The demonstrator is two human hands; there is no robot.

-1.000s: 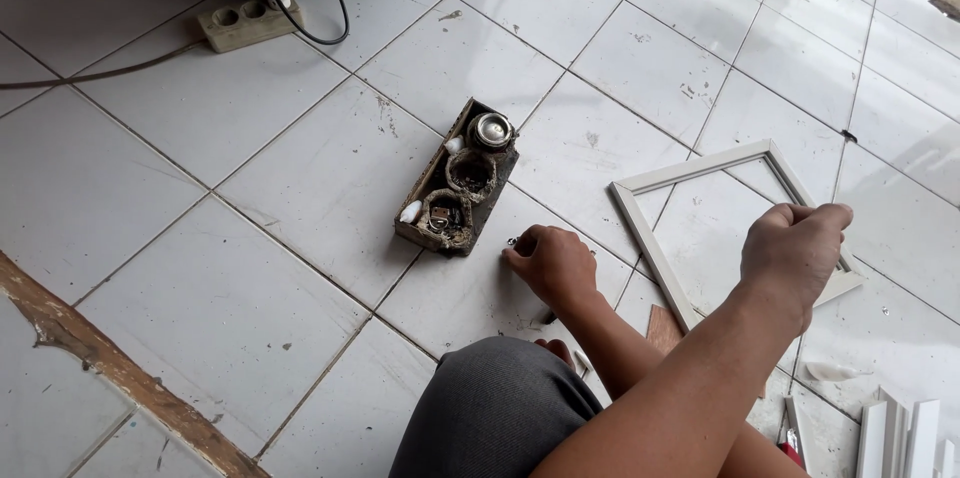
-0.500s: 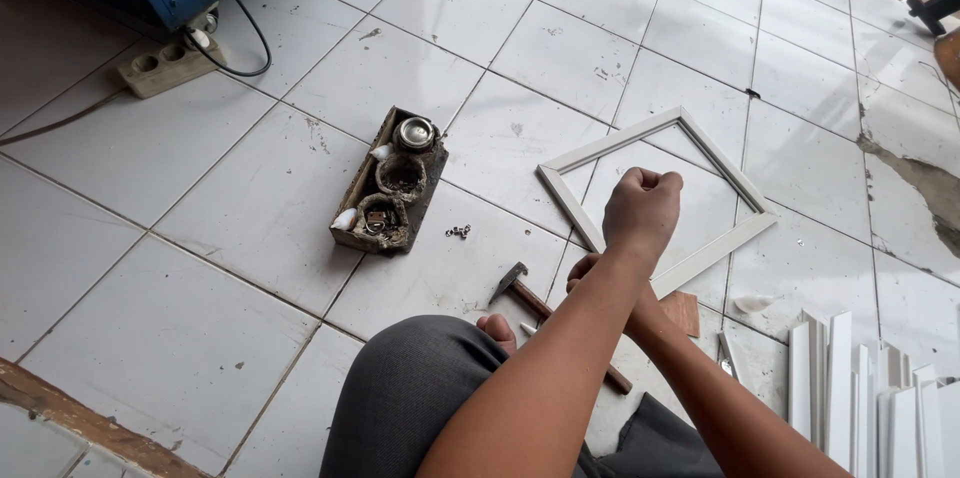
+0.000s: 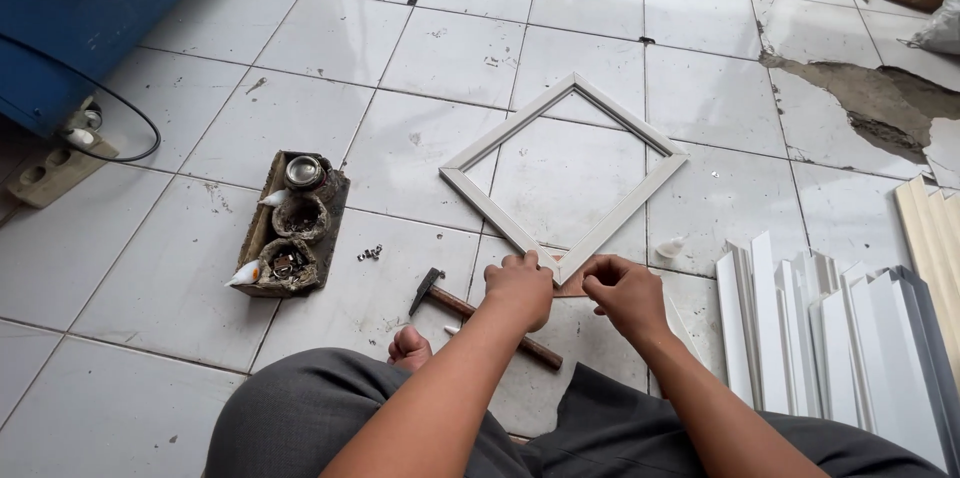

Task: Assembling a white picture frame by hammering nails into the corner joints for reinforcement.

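The person is sitting on the white tiled floor (image 3: pixel 180 268) and is looking down at a white square frame (image 3: pixel 563 170), which is lying flat like a diamond, one corner pointing to the knees. The left hand (image 3: pixel 522 286) is resting on this near corner with the fingers bent down on the left strip, so its grip is closed on the frame. The right hand (image 3: pixel 625 294) is pinching with thumb and fingertips just beside the same corner; whether something small is sitting between the fingers, the picture is not showing. A small brown block (image 3: pixel 572 287) is lying under the corner, between both hands.

A hammer (image 3: pixel 478 313) with a wooden handle is lying partly under the left forearm. To the left, a dark wooden tray (image 3: pixel 292 226) is holding three round cups, and a few small nails (image 3: pixel 370 254) are lying beside it. On the right, a bundle of white strips (image 3: pixel 830 323) is standing near the right arm. A blue machine (image 3: pixel 90 18) and a power strip (image 3: pixel 55 170) are occupying the far left. Beyond the frame the tiles are offering open room, until the broken patch (image 3: pixel 860 103) at the upper right.
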